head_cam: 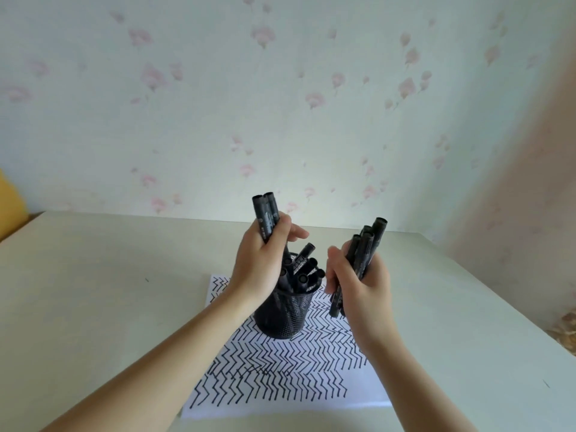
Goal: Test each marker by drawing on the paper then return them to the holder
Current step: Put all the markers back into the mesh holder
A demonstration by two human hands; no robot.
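Gripped in the left hand (260,263), at centre frame, is a small bundle of black markers (266,218); the fingers are curled round the barrels and the capped ends project upward and slightly left, above the hand. This hand sits directly over the left rim of the holder (282,316), a black mesh cup standing upright on the paper (280,369). Further black markers (304,269) stand inside the holder, leaning toward the upper right.

Paper position: lower centre of the frame, flat on the pale table (93,291), covered in rows of black zigzag strokes. The holder rests on the upper part of the sheet.

Right of the holder, the right hand (358,285) grips a second bundle of markers (366,247), fingers wrapped round them. Their upper ends point up and slightly right; the lower ends protrude below the hand, above the paper and just beside the holder. The two hands are near each other but apart.

Floral wallpaper (280,104) fills the upper frame behind the table.
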